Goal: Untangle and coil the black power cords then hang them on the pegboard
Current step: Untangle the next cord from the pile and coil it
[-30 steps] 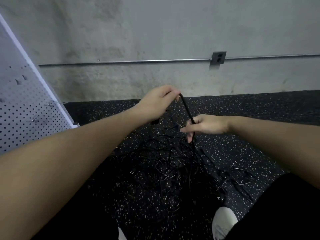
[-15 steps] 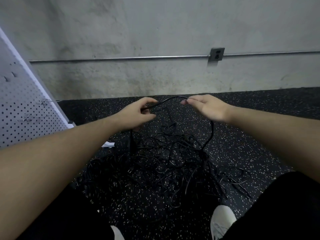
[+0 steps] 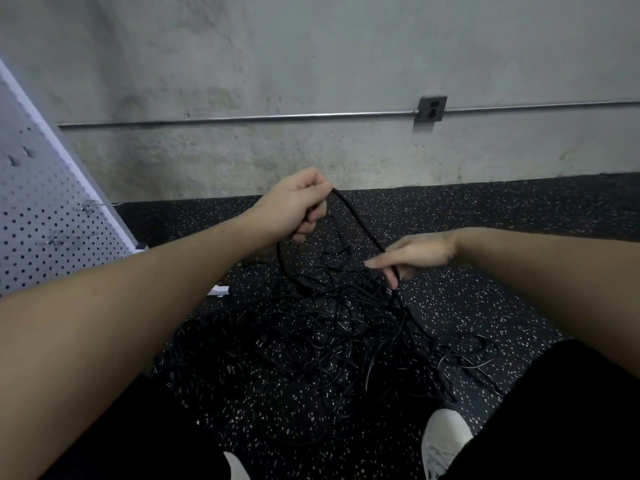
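A tangled heap of black power cords (image 3: 311,334) lies on the speckled black floor between my legs. My left hand (image 3: 294,206) is raised above the heap and is closed on a loop of one black cord (image 3: 356,220). That cord runs down and to the right into my right hand (image 3: 412,254), whose fingers curl around it just above the pile. A second strand hangs from my left hand down into the heap. The white pegboard (image 3: 38,216) leans at the far left, with metal hooks (image 3: 90,206) sticking out of it.
A grey concrete wall (image 3: 311,64) stands behind, with a metal conduit and an outlet box (image 3: 431,109). My white shoes (image 3: 446,441) and dark trouser legs frame the heap. A small white foot of the pegboard (image 3: 220,291) rests on the floor.
My left hand has risen and moved right with the cord. My right hand has slid down along the cord towards the heap, so the strand now slants between them.
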The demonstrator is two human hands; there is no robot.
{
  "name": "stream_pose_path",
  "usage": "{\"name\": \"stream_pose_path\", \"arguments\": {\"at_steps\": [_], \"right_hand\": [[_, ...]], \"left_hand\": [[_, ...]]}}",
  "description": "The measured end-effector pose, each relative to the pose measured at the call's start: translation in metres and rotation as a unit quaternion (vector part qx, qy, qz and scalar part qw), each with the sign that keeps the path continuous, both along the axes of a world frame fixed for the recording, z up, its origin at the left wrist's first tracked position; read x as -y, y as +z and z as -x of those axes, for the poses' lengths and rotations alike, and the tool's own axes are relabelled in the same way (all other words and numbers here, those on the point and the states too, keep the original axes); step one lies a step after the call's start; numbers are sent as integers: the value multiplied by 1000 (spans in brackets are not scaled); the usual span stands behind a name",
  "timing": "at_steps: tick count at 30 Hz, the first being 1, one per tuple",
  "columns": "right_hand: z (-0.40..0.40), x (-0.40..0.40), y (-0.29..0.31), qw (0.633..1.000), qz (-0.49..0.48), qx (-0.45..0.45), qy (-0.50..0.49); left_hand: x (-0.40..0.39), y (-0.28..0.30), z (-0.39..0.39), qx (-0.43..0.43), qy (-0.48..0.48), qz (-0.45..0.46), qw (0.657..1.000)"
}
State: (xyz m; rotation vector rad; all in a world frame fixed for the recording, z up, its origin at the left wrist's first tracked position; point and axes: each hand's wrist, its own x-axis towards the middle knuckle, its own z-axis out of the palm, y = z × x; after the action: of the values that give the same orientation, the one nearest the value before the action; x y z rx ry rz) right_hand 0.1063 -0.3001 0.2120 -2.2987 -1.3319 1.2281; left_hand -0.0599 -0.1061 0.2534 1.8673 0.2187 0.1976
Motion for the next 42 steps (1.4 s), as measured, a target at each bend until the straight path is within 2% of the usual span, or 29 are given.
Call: {"name": "stream_pose_path", "arguments": {"at_steps": [3,5,8,10,12,14,16,17,19,21,23,26,28,31,33,36,39,42], "right_hand": [[-11,11,2,993,-51,-62,-82],[-13,13,9,986,-112,-33,-123],[-8,12,24,971,-182,41,-149],[3,5,36,964,-223,61,-134],[14,-7,43,966,-230,86,-79],[22,-18,44,962,-250,102,-43],[22,-21,48,956,-273,89,-60],[22,-20,51,956,-275,69,-75],[19,-15,48,970,-227,34,-75],[15,-9,34,994,-101,26,-32],[8,-3,12,999,23,41,25],[0,6,-3,996,76,35,23],[-2,11,-1,998,56,41,-4],[-5,14,1,994,-1,103,-20],[-6,13,4,988,-64,129,-51],[-7,6,14,968,-192,117,-108],[0,-4,26,947,-269,142,-105],[12,-14,37,951,-255,173,-35]], "left_hand": [[-10,2,6,-5,32,15,999],[-19,2,11,-24,41,20,999],[-25,5,19,-102,23,53,993],[-22,4,21,-132,1,47,990],[-12,2,20,-144,-20,-1,989],[-2,1,15,-171,-53,-93,979],[4,4,10,-156,-50,-195,967],[4,5,7,-130,-31,-211,968],[3,8,2,-77,-5,-142,987],[2,11,1,-38,1,-76,996],[0,13,2,-6,3,-23,1000],[-8,18,7,-22,-3,29,999],[-14,21,12,-64,-8,44,997],[-19,21,18,-104,9,62,993],[-22,19,23,-142,23,31,989],[-29,10,32,-181,32,-3,983],[-38,1,38,-170,54,6,984],[-40,0,39,-117,59,-13,991]]}}
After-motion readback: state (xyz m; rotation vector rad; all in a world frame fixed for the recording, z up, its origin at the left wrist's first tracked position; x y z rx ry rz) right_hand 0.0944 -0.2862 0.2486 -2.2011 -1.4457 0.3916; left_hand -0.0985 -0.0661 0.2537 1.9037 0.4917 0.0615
